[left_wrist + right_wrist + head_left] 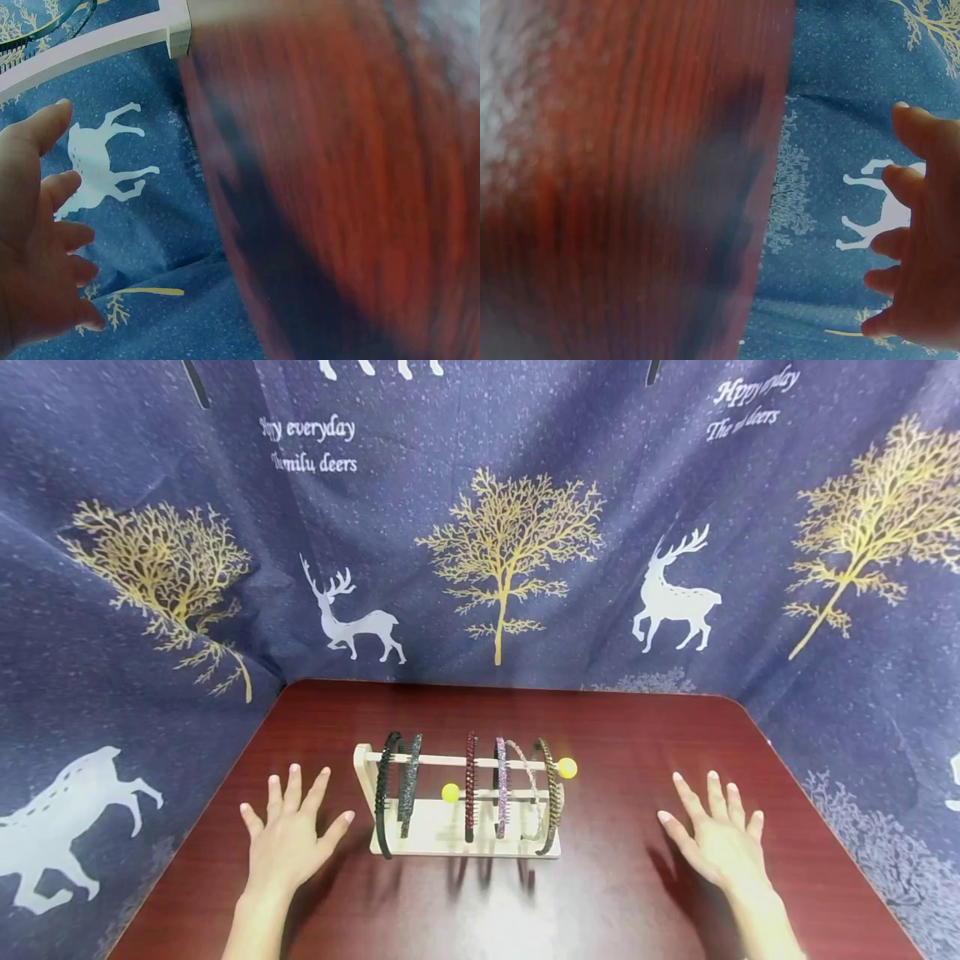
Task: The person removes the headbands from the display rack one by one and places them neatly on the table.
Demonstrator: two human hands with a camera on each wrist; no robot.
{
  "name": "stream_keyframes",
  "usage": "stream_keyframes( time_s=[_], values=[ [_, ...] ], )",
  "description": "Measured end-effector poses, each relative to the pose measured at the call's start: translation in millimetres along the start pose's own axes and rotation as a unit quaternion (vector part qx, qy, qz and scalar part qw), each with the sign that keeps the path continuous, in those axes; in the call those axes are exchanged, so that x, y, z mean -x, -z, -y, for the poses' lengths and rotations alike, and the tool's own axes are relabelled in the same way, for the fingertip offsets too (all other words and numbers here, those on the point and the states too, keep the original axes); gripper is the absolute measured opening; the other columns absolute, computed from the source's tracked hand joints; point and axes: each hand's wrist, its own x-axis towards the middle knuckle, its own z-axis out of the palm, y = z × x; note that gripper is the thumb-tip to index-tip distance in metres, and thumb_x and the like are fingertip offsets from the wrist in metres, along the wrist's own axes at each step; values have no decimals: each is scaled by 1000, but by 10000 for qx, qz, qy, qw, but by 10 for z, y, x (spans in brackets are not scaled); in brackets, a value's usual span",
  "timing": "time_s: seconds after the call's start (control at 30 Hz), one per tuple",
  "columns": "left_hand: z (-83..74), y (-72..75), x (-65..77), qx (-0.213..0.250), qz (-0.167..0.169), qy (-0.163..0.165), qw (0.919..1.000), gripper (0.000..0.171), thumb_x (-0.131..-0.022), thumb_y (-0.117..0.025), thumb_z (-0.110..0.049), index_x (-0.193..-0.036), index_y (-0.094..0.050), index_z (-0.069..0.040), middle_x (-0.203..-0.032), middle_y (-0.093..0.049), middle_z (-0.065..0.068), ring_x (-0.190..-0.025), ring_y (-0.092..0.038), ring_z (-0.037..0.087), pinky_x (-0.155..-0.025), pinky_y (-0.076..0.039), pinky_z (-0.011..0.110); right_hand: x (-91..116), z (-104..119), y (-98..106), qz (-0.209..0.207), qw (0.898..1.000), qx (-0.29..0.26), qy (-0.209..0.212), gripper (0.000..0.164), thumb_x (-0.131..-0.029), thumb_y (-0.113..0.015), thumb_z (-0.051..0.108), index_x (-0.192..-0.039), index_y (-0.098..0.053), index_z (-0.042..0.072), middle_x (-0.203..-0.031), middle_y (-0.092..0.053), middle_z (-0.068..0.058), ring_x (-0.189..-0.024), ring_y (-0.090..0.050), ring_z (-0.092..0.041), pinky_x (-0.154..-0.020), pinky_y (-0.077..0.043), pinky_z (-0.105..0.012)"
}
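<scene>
A cream stand with two horizontal rods carries several headbands. A black headband and a dark grey glittery headband hang toward its left end. Farther right are a dark red headband, a purple headband, a thin pale headband and an olive-gold headband. My left hand, fingers spread, is left of the stand and holds nothing. Well to the right of the stand, my right hand also has its fingers spread and holds nothing.
Yellow balls cap the rods: one ball at the right, another ball near the middle. The stand is on a dark red wood-grain table. Blue cloth printed with deer and trees surrounds the table at the back and sides.
</scene>
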Motion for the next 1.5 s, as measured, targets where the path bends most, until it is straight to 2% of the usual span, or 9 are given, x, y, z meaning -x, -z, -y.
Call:
stream_keyframes(
  time_s=[0.17, 0.33, 0.47, 0.57, 0.77, 0.97, 1.17, 1.37, 1.5],
  values=[
    [0, 26, 5, 145, -222, -109, 9996, 69, -85, -56, -50, -139, -40, -9, -142, -24, 31, -133, -8, 48, -93, 6, 70, 39, 14, 15, -349, 9988, -257, 225, 67, -90, -52, 45, -147, -27, 19, -142, -22, -33, -127, -20, -51, -91, -10, -71],
    [-43, 87, 63, 640, -847, -215, 9941, 58, -81, -65, -33, -130, -49, -6, -137, -33, 32, -125, -28, 50, -94, -18, 68, 149, 86, 27, -1060, 9895, -889, 416, 65, -82, -66, 31, -139, -42, 10, -135, -36, -32, -114, -37, -54, -84, -28, -67],
    [-82, 116, 119, 1008, -1107, -132, 9886, 53, -80, -67, -24, -127, -52, -4, -133, -39, 31, -117, -38, 51, -86, -30, 65, 217, 189, 17, -1341, 9797, -1448, 343, 61, -80, -70, 22, -135, -47, 7, -132, -42, -29, -111, -41, -54, -83, -32, -65],
    [-113, 115, 134, 1313, -1092, 8, 9853, 53, -80, -68, -22, -128, -52, -4, -133, -41, 29, -114, -41, 50, -82, -35, 64, 242, 286, 5, -1539, 9711, -1776, 416, 60, -79, -71, 15, -134, -48, 6, -130, -45, -28, -112, -41, -51, -93, -30, -56],
    [-169, 45, 131, 1961, -977, 269, 9753, 51, -79, -70, -16, -125, -55, -3, -130, -45, 27, -114, -44, 47, -86, -34, 61, 275, 515, -20, -1838, 9540, -2324, 448, 59, -74, -73, 3, -130, -53, 4, -127, -51, -21, -119, -46, -28, -98, -22, -12],
    [-210, -61, 143, 2376, -570, 636, 9676, 49, -81, -69, -15, -126, -54, -3, -126, -50, 24, -110, -50, 42, -85, -40, 55, 332, 745, -27, -1499, 9379, -3116, -299, 51, -80, -71, 9, -129, -55, 10, -125, -55, -13, -115, -41, 5, -90, -26, -7],
    [-232, -132, 90, 3168, 285, 1039, 9424, 53, -84, -67, -15, -132, -48, -3, -130, -47, 25, -114, -48, 41, -89, -42, 50, 300, 908, -89, -1248, 8842, -4491, -317, 45, -84, -64, 1, -128, -53, 1, -124, -57, -10, -112, -50, -3, -90, -36, -14],
    [-197, -224, 11, 3818, 932, 917, 9150, 56, -83, -67, -9, -133, -44, 2, -131, -46, 26, -119, -44, 41, -94, -37, 49, 240, 1064, -102, -915, 8389, -5365, -71, 43, -85, -59, -6, -127, -50, -8, -121, -58, 2, -109, -54, -7, -84, -44, -22],
    [-172, -277, -37, 4116, 1209, 905, 8988, 58, -81, -69, -8, -132, -44, 4, -131, -46, 25, -119, -44, 41, -95, -36, 47, 212, 1120, -113, -820, 8121, -5767, 341, 42, -86, -55, -9, -127, -47, -11, -121, -59, -6, -111, -54, -12, -84, -45, -23]
  ],
)
